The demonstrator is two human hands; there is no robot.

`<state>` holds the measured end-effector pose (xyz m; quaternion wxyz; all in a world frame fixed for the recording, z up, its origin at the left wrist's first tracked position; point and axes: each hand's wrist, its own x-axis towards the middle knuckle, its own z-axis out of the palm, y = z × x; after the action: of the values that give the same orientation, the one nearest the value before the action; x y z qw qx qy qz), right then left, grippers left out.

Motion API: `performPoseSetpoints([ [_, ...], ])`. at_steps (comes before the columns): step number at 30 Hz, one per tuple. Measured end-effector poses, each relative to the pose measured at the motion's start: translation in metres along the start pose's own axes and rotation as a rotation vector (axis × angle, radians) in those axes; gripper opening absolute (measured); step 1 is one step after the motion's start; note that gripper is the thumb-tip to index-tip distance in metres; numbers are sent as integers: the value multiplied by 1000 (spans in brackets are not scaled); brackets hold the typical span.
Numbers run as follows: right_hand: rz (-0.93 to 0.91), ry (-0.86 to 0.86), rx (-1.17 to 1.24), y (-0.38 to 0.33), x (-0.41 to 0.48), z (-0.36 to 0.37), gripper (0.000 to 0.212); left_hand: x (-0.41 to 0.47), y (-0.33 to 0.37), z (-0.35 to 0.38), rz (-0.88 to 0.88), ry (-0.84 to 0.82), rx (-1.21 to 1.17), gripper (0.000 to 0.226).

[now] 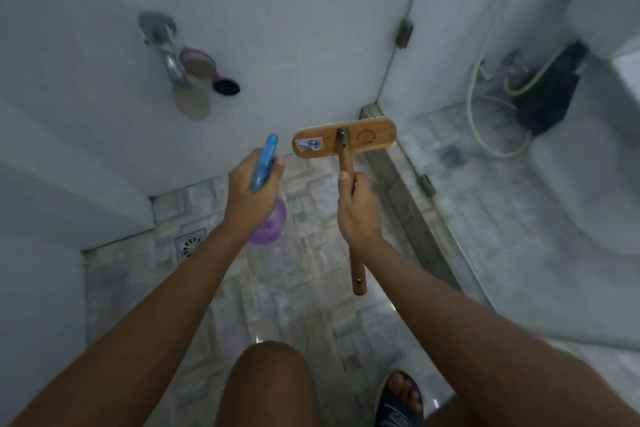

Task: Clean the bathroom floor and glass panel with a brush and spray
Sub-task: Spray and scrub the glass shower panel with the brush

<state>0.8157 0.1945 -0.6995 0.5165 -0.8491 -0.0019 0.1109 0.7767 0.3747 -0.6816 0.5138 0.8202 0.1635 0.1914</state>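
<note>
L hand (247,198) grips the spray bottle (265,163) at its neck. The blue head shows, but the purple body is half hidden under the hand. R hand (356,211) is closed round the handle of the wooden brush (344,142), w/ its head near the wall (294,28), just beside the glass panel (415,87). The bristles are mostly hidden. Contact w/ the wall: cannot tell. The floor (294,288) is blurred.

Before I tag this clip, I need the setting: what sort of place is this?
A bathroom, most likely its shower corner. A tap sticks out of the white wall, a floor drain sits in the tiles, and a hinged glass panel closes off the right side.
</note>
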Motion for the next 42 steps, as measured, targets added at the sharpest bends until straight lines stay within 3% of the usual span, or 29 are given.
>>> performPoseSetpoints([
  [6,-171,67,78,-198,-29,-111,28,26,202,-62,34,12,-105,25],
  [11,-301,178,166,-375,-45,-214,20,63,405,-120,117,10,-135,13],
  [16,-429,159,247,-544,-74,-334,9,99,604,-175,209,37,-234,12],
  [19,-512,82,277,-623,-98,-400,20,112,709,-204,258,66,-268,9],
  [21,-536,120,243,-654,-111,-437,29,119,769,-218,287,85,-295,9],
  [25,-554,227,277,-699,-136,-492,23,124,847,-230,317,100,-331,13],
  [35,-766,600,251,-827,-220,-602,39,133,982,-215,555,-40,-439,27],
  [42,-787,900,131,-874,-263,-659,30,132,1065,-206,700,-131,-588,40],
])
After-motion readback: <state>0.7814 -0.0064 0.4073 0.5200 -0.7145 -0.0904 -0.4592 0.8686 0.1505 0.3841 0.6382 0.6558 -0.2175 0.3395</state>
